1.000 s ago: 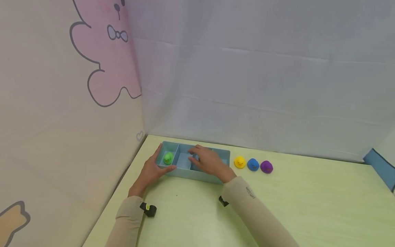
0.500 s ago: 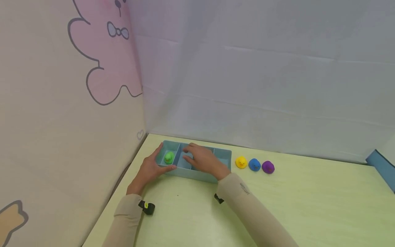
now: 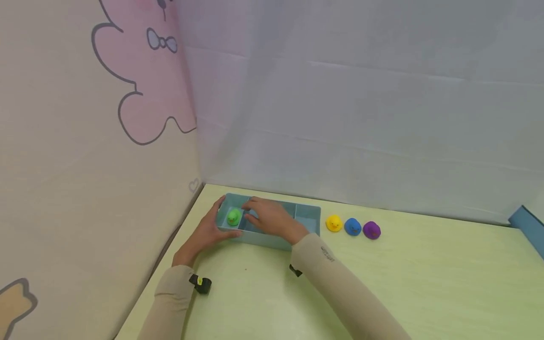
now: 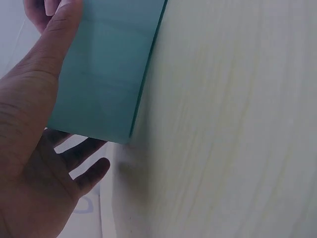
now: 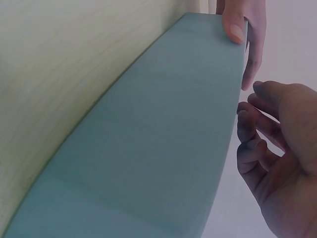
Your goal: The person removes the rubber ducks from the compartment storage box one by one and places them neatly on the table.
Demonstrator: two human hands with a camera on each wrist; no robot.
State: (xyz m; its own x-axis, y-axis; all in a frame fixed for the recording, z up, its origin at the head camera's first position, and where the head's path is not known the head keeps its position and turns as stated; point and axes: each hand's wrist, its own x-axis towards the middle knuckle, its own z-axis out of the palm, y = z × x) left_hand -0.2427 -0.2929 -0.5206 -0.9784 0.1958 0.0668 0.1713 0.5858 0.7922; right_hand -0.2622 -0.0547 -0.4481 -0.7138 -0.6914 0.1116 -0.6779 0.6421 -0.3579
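Observation:
A long blue-green divided tray (image 3: pixel 265 240) lies near the table's back left. My left hand (image 3: pixel 207 232) holds its left end, with the thumb along the front wall and the fingers around the end; the left wrist view shows that hand (image 4: pixel 42 114) at the tray's corner. Inside the left compartment sits a green rubber duck (image 3: pixel 233 217). Just right of it, my right hand (image 3: pixel 272 218) hovers over the tray, fingers bent, thumb and forefinger apart. Nothing shows between those fingers in the right wrist view, where the hand (image 5: pixel 287 153) is above the rim.
Yellow (image 3: pixel 334 223), blue (image 3: pixel 352 226) and purple (image 3: pixel 371 230) rubber ducks stand in a row to the tray's right. A blue panel-like object (image 3: pixel 527 229) is at the table's far right. Cloth walls rise behind and on the left.
My right hand has moved left over the tray, closer to the green duck. The left hand keeps its place at the tray's left end. The ducks stay put.

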